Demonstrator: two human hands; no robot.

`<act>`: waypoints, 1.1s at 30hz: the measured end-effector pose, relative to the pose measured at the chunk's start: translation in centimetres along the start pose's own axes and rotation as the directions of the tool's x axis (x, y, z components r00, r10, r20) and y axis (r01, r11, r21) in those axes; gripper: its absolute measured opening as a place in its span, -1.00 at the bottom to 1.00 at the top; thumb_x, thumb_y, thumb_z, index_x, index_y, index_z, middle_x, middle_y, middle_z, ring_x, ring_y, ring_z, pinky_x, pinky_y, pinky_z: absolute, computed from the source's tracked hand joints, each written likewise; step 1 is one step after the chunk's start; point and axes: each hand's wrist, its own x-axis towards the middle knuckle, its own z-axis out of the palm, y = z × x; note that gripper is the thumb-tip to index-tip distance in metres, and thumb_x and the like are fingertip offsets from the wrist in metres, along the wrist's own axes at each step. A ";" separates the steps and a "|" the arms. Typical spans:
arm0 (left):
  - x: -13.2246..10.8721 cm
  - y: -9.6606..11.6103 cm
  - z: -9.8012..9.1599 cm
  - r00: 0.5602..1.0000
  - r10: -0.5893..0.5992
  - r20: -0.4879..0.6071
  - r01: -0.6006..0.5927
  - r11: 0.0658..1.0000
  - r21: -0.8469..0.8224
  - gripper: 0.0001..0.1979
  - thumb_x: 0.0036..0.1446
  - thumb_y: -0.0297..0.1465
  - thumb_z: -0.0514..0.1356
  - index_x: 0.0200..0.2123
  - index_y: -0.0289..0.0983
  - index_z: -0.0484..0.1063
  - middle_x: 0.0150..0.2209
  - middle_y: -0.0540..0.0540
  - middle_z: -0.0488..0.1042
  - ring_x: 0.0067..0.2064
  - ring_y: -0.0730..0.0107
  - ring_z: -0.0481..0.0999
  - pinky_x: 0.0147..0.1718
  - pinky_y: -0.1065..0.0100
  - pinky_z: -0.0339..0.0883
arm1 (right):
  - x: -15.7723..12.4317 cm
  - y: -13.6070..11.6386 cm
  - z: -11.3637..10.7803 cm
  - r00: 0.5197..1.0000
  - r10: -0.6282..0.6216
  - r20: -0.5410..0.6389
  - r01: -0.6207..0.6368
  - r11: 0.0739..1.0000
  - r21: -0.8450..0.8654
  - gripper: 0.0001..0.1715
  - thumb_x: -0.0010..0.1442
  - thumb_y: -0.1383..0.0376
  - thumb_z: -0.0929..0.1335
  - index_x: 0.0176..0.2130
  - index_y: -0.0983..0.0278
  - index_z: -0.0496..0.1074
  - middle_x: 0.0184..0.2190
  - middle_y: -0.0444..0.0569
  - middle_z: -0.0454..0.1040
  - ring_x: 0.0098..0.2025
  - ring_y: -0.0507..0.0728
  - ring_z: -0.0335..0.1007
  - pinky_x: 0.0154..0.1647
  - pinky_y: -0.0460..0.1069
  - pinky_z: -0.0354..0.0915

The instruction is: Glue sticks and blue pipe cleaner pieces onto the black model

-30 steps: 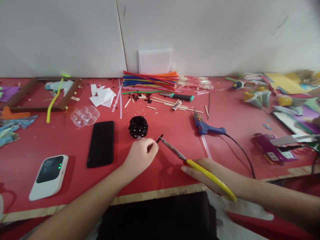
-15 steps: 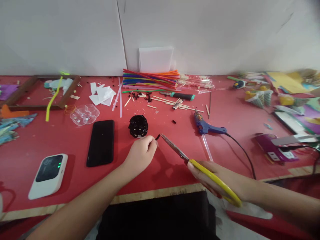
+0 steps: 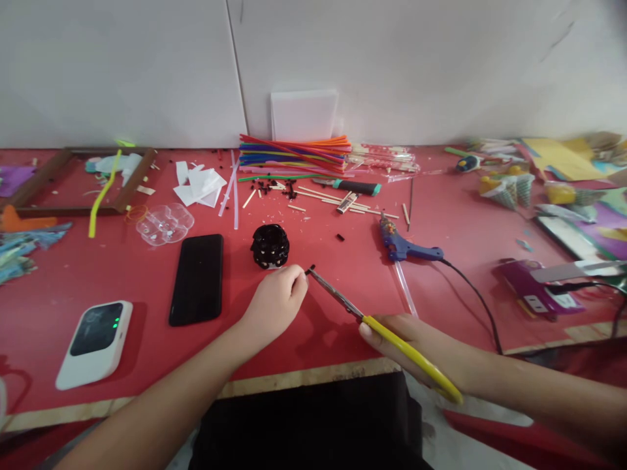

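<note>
My left hand (image 3: 277,297) is closed in a pinch on a short thin black piece (image 3: 310,269), whose tip pokes out past the fingers. In my right hand (image 3: 406,336) are scissors (image 3: 337,295) with yellow handles. Their blade tips meet the black piece just right of my left fingertips, and the blades look nearly together. Directly behind my left hand stands a round, glossy black object (image 3: 270,247) with small pale spots low on its side. A small black bit (image 3: 339,237) lies on the red table (image 3: 313,352).
A black phone (image 3: 196,281) and a white device (image 3: 95,346) lie to the left. A blue glue gun (image 3: 406,248) with a cord rests at right. Coloured pipe cleaners (image 3: 294,155), sticks (image 3: 343,203) and a cutter (image 3: 357,187) are at the back.
The scissors have moved slightly left, bringing their tips onto the black piece, and the blades have drawn together. My left hand has stayed nearly still.
</note>
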 end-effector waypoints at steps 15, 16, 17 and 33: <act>0.2 0.1 0.1 0.999 -0.018 -0.029 0.018 1.000 -0.001 -0.71 0.28 -0.40 -0.03 -0.52 -0.20 0.10 -0.57 0.07 0.17 -0.49 0.42 0.21 -0.45 0.32 -0.04 | 0.0 -0.6 -0.5 1.000 -0.022 0.021 0.023 0.999 -0.038 -0.37 0.32 -0.20 0.13 -0.48 0.22 0.13 -0.51 -0.14 0.19 -0.44 0.06 0.07 -0.37 0.01 0.14; 0.2 0.1 0.1 0.999 -0.018 -0.028 0.017 1.000 -0.002 -0.71 0.28 -0.40 -0.03 -0.52 -0.20 0.10 -0.57 0.07 0.17 -0.49 0.42 0.21 -0.45 0.32 -0.04 | 0.0 -0.6 -0.5 0.999 -0.029 0.025 0.030 0.999 -0.035 -0.36 0.32 -0.21 0.12 -0.48 0.22 0.13 -0.50 -0.14 0.19 -0.44 0.06 0.07 -0.37 0.01 0.15; 0.2 0.1 0.1 0.999 -0.018 -0.028 0.018 1.000 -0.003 -0.71 0.28 -0.40 -0.03 -0.52 -0.21 0.11 -0.57 0.07 0.18 -0.49 0.42 0.22 -0.45 0.32 -0.03 | 0.0 -0.7 -0.5 0.999 -0.035 0.028 0.036 0.999 -0.031 -0.36 0.32 -0.22 0.12 -0.48 0.22 0.12 -0.50 -0.13 0.20 -0.44 0.06 0.07 -0.36 0.01 0.16; 0.2 0.3 -0.2 1.000 -0.007 -0.017 0.007 1.000 0.001 -0.71 0.27 -0.44 -0.02 -0.53 -0.20 0.11 -0.57 0.07 0.20 -0.49 0.42 0.23 -0.46 0.33 -0.02 | 0.1 -0.6 -0.4 0.999 -0.033 0.041 0.033 0.999 -0.007 -0.34 0.30 -0.25 0.14 -0.48 0.22 0.12 -0.53 -0.16 0.18 -0.46 0.04 0.06 -0.37 0.00 0.17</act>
